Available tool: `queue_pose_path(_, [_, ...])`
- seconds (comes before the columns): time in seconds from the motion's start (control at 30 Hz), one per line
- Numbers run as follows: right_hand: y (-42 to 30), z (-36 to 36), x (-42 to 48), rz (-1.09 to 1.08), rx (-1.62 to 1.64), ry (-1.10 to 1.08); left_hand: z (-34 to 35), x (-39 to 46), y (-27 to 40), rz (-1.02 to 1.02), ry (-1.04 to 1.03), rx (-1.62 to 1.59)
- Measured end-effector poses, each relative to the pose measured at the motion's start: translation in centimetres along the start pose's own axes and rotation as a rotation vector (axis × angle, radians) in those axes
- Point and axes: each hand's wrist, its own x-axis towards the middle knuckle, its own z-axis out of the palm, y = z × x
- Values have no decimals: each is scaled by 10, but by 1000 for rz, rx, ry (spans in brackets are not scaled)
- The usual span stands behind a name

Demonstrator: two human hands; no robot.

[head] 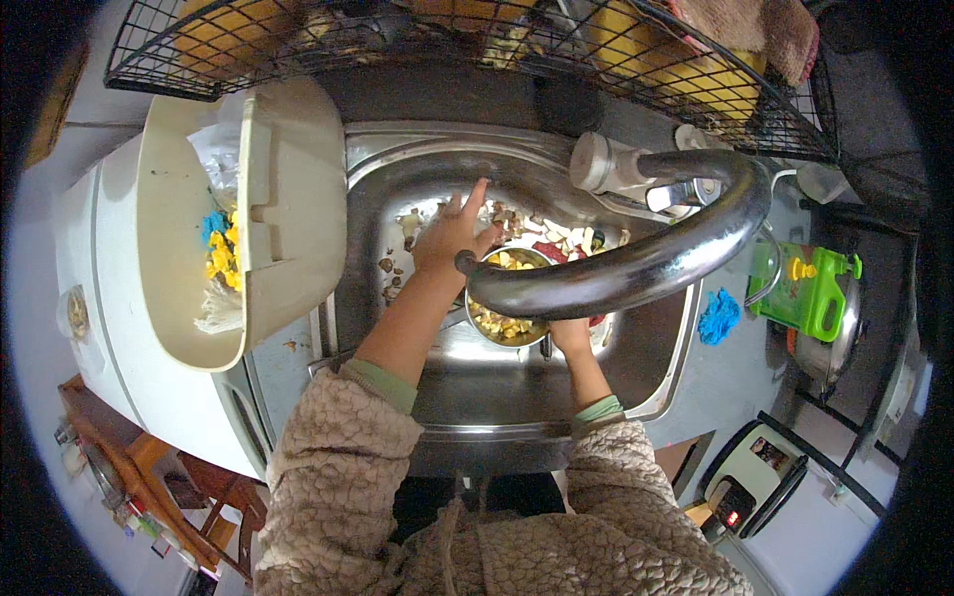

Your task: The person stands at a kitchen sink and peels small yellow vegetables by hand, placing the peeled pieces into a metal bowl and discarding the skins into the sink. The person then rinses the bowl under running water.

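My left hand (pixel 453 237) is over the steel sink basin (pixel 618 372), fingers spread and holding nothing. Brown and pale peel scraps (pixel 507 216) lie on the basin floor around it. Just right of my left wrist is a round metal bowl (pixel 471 316) with yellow chopped food pieces (pixel 499 324) in liquid. At the bowl's right edge, my right hand (pixel 572 337) grips it; the tap hides most of its fingers. The thick curved tap spout (pixel 633 272) crosses above the bowl and covers part of it. A short dark handle (pixel 547 347) shows beside my right hand.
A cream plastic bin (pixel 298 186) containing bags and waste stands left of the sink. Above the basin hangs a black wire rack (pixel 484 45). On the right counter are a crumpled blue cloth or bag (pixel 719 316), a green plastic jug (pixel 805 290) and a lidded pot (pixel 831 365).
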Motion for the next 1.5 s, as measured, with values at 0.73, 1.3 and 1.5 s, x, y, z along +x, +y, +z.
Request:
queue_pose_path(0.73, [-189, 34, 47, -325, 44, 48, -20, -178, -33, -376, -315, -794])
queue_pose_path(1.3, [-208, -3, 27, -787, -293, -452, -33, -187, -33, -446, -365, -1218])
queue_pose_path(1.5, [-182, 13, 49, -548, -354, -14, -34, -188, -26, -412, -423, -1189])
